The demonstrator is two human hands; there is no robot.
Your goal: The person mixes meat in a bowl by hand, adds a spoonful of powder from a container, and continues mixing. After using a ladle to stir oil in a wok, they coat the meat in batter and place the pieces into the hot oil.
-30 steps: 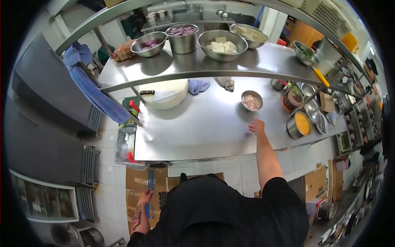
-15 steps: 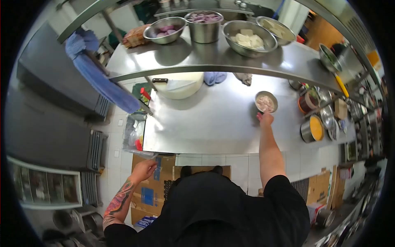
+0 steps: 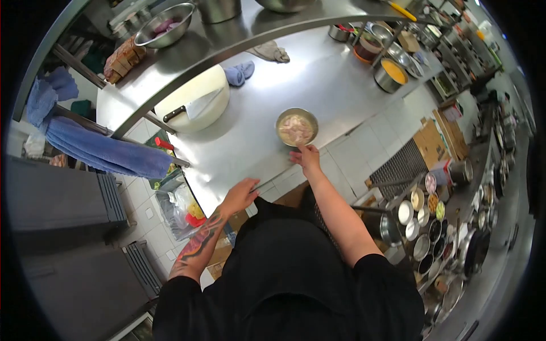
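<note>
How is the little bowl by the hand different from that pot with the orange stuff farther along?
The small bowl is shallow, holding pale pinkish pieces; the pot is taller, holding something smooth and orange. The right hand is at the small bowl's rim; the pot stands untouched farther off. Both are shiny metal.

white board (image 3: pixel 203 123), cleaver (image 3: pixel 202 104), blue towel (image 3: pixel 99 149)

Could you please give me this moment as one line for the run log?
right hand: on near rim of bowl of pale pieces | left hand: on counter edge | cleaver: on cutting board
</note>
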